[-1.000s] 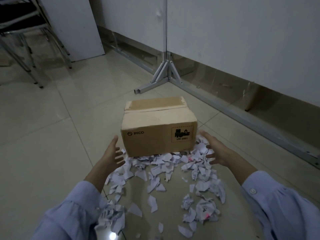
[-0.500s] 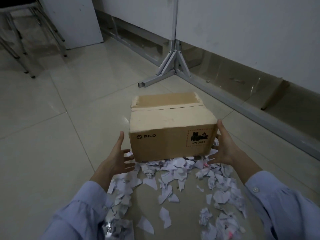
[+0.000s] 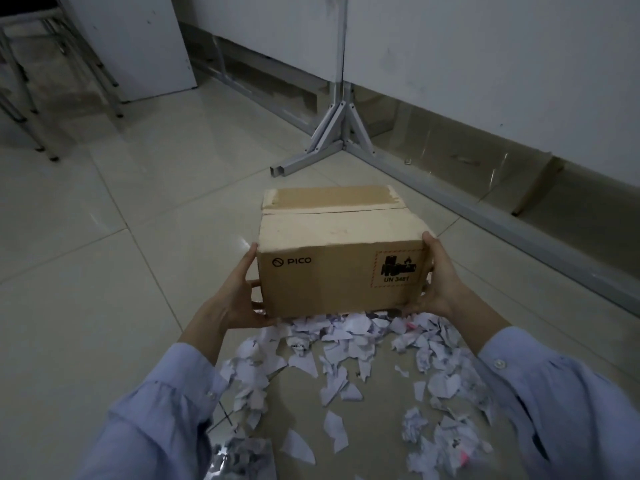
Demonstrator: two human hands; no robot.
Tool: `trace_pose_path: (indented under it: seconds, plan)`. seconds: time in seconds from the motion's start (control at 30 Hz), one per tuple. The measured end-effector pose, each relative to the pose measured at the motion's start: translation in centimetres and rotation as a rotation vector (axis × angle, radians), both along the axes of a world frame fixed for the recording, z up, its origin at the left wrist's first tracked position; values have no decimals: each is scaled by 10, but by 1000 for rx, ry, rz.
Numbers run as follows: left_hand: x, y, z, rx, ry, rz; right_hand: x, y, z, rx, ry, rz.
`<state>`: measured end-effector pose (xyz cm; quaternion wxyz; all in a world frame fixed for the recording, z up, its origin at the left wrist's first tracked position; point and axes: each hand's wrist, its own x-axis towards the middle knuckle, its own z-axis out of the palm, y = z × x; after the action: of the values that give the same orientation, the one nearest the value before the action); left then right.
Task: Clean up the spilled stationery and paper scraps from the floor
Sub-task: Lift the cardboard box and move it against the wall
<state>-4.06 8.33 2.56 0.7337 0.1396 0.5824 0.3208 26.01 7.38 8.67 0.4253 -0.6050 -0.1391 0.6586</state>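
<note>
A brown cardboard box (image 3: 339, 251) marked PICO stands on the tiled floor, its taped flaps on top. My left hand (image 3: 239, 296) presses against its left side and my right hand (image 3: 436, 282) clasps its right side. Torn white paper scraps (image 3: 346, 355) lie scattered on the floor in front of the box and between my arms, some crumpled, a few with pink marks (image 3: 464, 455). The box's lower front edge sits at the scrap pile, and whatever lies under it is hidden.
A grey metal partition foot (image 3: 332, 140) and floor rail (image 3: 519, 223) run behind and right of the box, under white wall panels. Chair legs (image 3: 41, 109) stand at far left beside a white cabinet (image 3: 138, 46). Bare tiles (image 3: 104, 271) spread to the left.
Both hands moved forward from open, apart positions and closed onto the box's two sides. The view has come closer to the box.
</note>
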Motion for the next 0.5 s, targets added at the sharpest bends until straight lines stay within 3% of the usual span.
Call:
trace_pose_path:
  seconds: [0.23,0.5]
  plan:
    - [8,-10,32,24,-79,-69,22,-3,9,31,-12,39]
    - [19,-15,68,91,7,-59,26,-6,27,53,74,13]
